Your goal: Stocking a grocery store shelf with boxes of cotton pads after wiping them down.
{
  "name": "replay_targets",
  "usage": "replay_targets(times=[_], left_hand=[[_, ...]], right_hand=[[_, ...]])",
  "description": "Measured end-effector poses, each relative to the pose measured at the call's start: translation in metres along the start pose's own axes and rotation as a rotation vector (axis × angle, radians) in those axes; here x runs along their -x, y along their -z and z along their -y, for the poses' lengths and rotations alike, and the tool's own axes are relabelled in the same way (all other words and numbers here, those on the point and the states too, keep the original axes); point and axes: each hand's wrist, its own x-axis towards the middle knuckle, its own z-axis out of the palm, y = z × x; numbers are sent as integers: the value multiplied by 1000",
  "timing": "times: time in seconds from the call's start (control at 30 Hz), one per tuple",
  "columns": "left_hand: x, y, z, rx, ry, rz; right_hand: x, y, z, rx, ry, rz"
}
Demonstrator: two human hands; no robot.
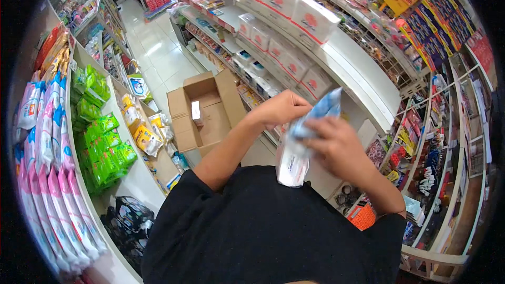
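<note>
My right hand [335,142], partly blurred by motion, presses a light blue checked cloth [321,106] over the upper end of a white tissue pack [292,165], which bears writing and rests close to my chest. Just left of the cloth, my left hand [282,108] is held with its fingers curled in; its fingertips meet the pack's upper end, but what they grip is hidden. An open cardboard box [213,114] stands on the floor beyond my left forearm, with one small white pack [196,112] inside it.
Shelves with white tissue packs [292,53] run along the upper right. At the left are shelves of green packs [104,154] and pink-and-white packs [59,201]. Racks of small goods [422,173] curve along the right side. A tiled aisle [152,47] leads away at the upper left.
</note>
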Motion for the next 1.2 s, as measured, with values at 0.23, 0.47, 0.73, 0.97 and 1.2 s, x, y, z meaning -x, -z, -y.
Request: replay_targets(times=[0.23, 0.47, 0.73, 0.97, 1.2], left_hand=[[6, 85, -7, 45, 36, -13], [10, 126, -12, 103, 34, 57], [7, 137, -8, 122, 87, 77], [9, 139, -9, 77, 62, 55], [4, 144, -6, 78, 91, 21]], right_hand=[[-80, -25, 10, -186, 168, 198], [-125, -35, 7, -384, 344, 446], [-133, -44, 2, -487, 353, 478], [-134, -47, 6, -71, 222, 181], [-134, -50, 4, 39, -43, -82]])
